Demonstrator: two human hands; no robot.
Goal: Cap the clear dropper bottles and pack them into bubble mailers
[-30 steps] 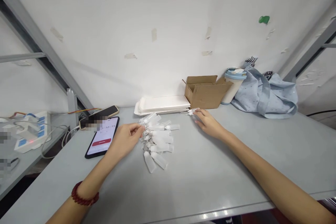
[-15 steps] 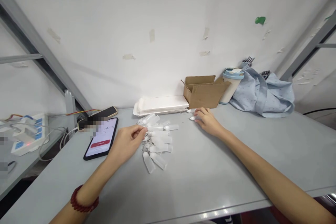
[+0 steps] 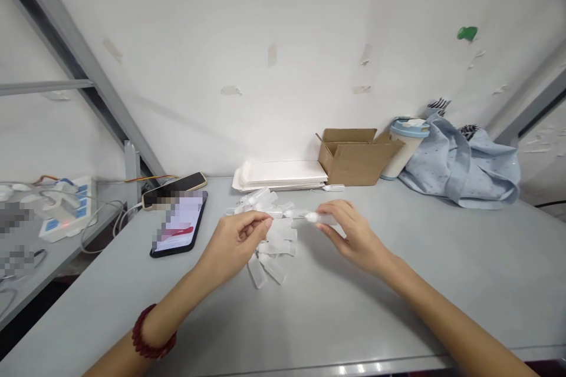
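My right hand [image 3: 354, 234] grips a small translucent plastic bottle [image 3: 315, 218] between thumb and fingers. Its thin needle-like tip points left, towards my other hand. The fingertips of my left hand [image 3: 236, 241] are pinched together at the edge of a pile of similar small bottles [image 3: 282, 231]. Whatever is between them is too small to make out. The heap lies on the grey table, between and partly behind both hands. One more small bottle [image 3: 335, 188] lies apart, in front of the cardboard box.
Flat white cartons [image 3: 283, 174] are stacked against the wall beside an open cardboard box [image 3: 360, 162]. To the right stand a lidded cup [image 3: 403, 150] and a light blue cloth bag [image 3: 469, 168]. Two phones, one a lit phone [image 3: 181, 227], and a power strip [image 3: 68, 212] are at left.
My right hand has lifted a bottle from near the cardboard box and brought it left, close to my left hand. My left hand stays pinched by the pile. The view has shifted slightly.
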